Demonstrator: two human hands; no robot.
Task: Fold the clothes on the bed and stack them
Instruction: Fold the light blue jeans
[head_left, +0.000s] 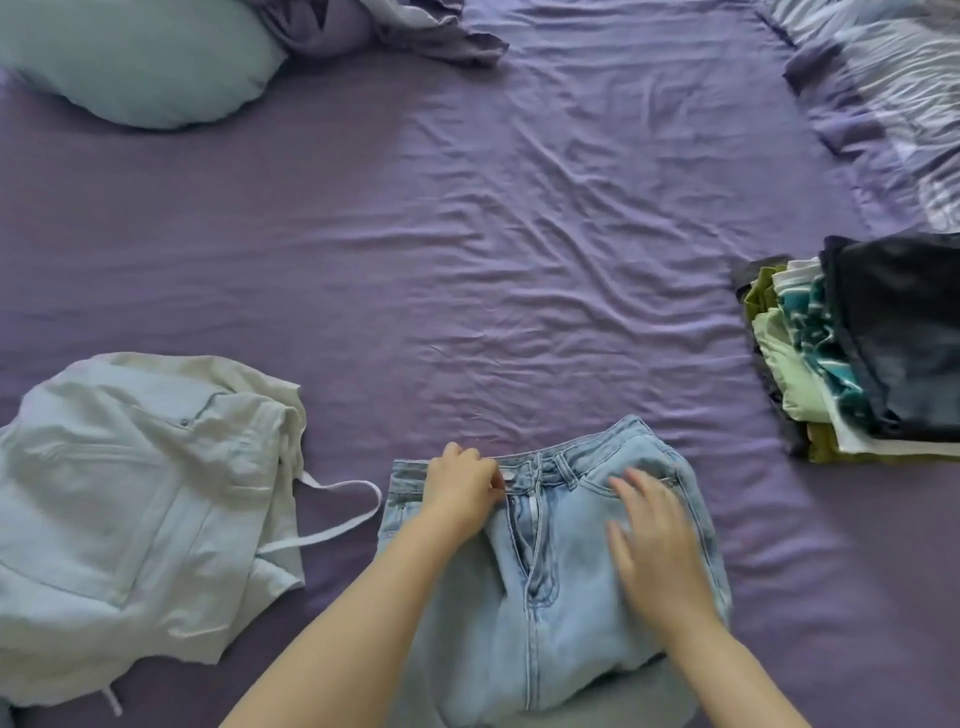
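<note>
Denim jeans (550, 561) lie on the bed (519, 260) under both hands: your left hand (462, 486) pinches the waistband, your right hand (657, 540) presses flat, fingers (631, 486) spread. Smooth rightward from them before folding.

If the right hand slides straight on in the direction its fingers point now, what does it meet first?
The right hand lies flat on the light blue denim jeans, fingers pointing toward the waistband. It would probably cross the waistband's belt loop first, then bare wrinkled purple bed sheet.
</note>
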